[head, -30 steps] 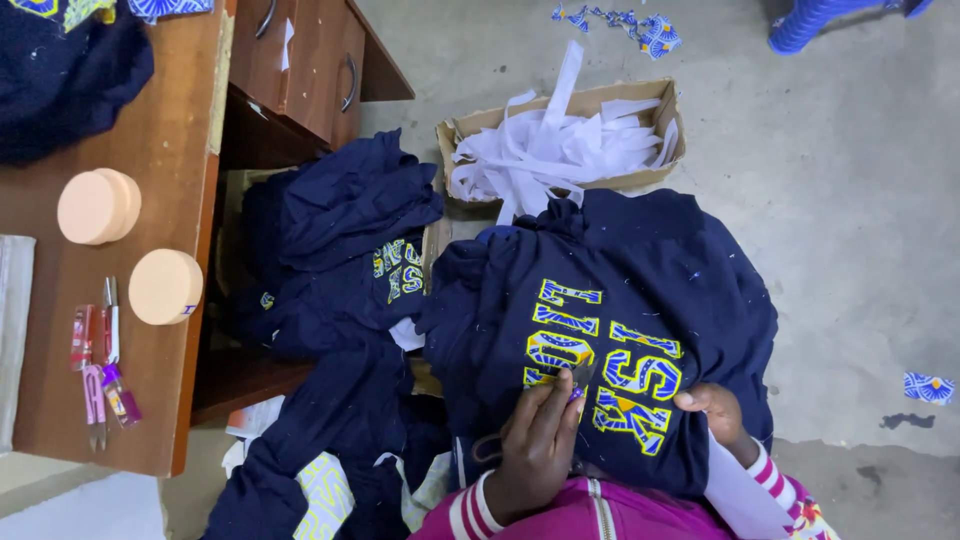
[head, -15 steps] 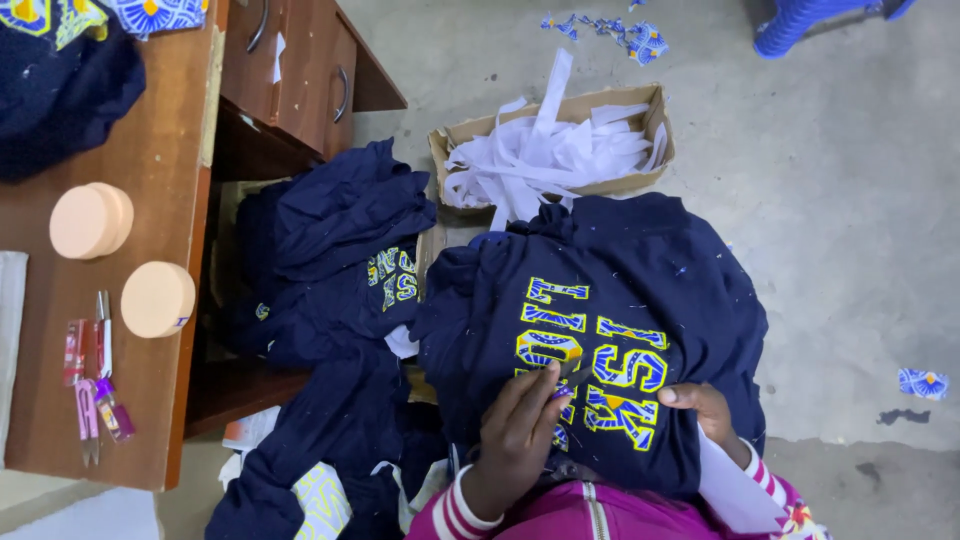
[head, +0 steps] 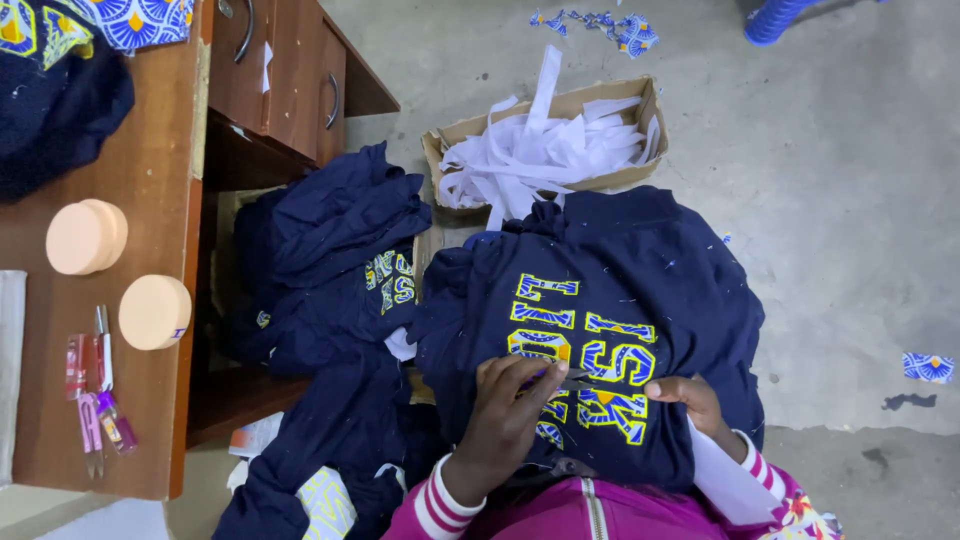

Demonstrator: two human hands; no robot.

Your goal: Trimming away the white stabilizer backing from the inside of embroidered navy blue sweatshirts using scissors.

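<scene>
- Little has shifted since a second ago: both hands stay low on the navy garment with yellow and blue patterned letters (head: 600,330), and the view has only drifted a touch, so the wooden desk (head: 150,130) sits slightly differently at the left edge.
- The left hand (head: 505,410) lies curled over the lettering, its fingers (head: 520,375) pressed on the cloth and seemingly pinching a small dark metal tool (head: 575,380), perhaps snips; the grip itself is too small to be sure of.
- The right hand (head: 690,398) rests on the fabric just beside the letters with fingers bent, apparently holding the cloth taut; whether it pinches the cloth cannot be told.
- The garment is draped over the person's lap, lettering up and upside down to the wearer, likely so that the stitched area lies flat within reach of both hands.
- An open brown cardboard box (head: 640,100) stands on the grey floor just beyond the garment, filled to overflowing with white strips of paper or backing (head: 530,150).
- A heap of folded navy garments (head: 320,260) lies to the left, against the desk's open compartment.
- On the desk sit two round peach-coloured lidded tubs (head: 155,312), near small pink and red tools (head: 90,400).
</scene>
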